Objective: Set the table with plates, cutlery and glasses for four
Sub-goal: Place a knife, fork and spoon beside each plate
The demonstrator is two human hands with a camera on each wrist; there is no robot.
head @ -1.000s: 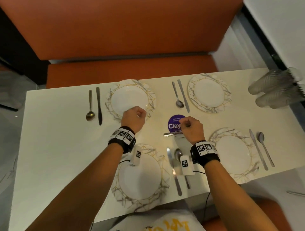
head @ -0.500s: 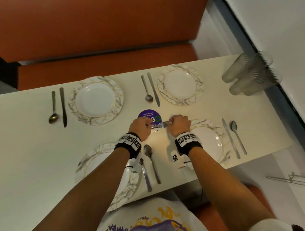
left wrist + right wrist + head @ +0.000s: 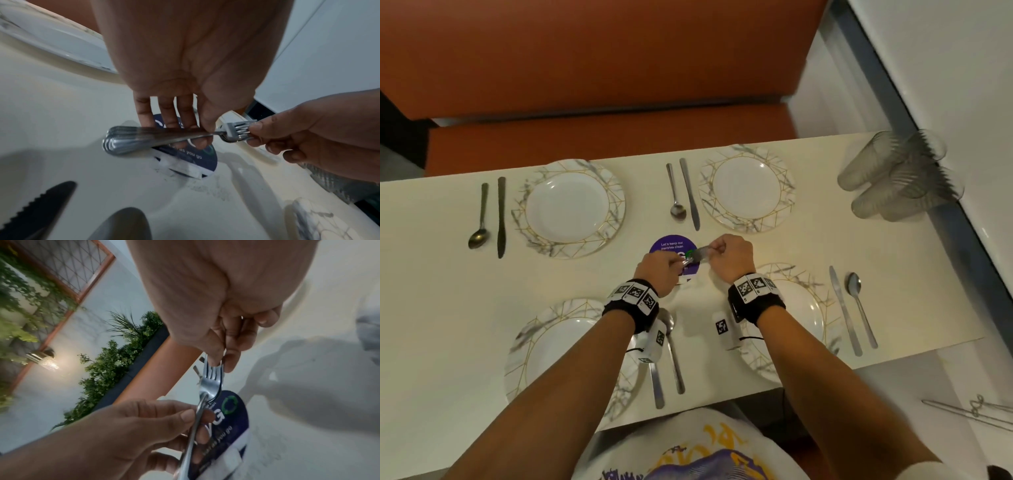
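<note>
A small stack of forks (image 3: 697, 255) hangs just above the table's middle, held between both hands. My left hand (image 3: 664, 265) pinches the handles (image 3: 144, 138), and my right hand (image 3: 726, 251) pinches the tines (image 3: 211, 379). Four marbled plates lie on the white table (image 3: 431, 291): far left (image 3: 568, 209), far right (image 3: 748, 188), near left (image 3: 534, 342) and near right (image 3: 801, 308). A knife and spoon lie beside each plate, such as the far pair (image 3: 690, 193) and the right pair (image 3: 844, 308). Several clear glasses (image 3: 900, 178) are clustered at the far right corner.
A round purple sticker (image 3: 671, 244) is on the table under the forks. An orange bench (image 3: 602, 144) runs along the far side. A wall and dark ledge (image 3: 962, 222) border the table on the right. My torso is at the near edge.
My left hand moved from over the far-left plate to the forks and took their handles. The forks, which lay on the sticker under my right hand, are now lifted between both hands.
</note>
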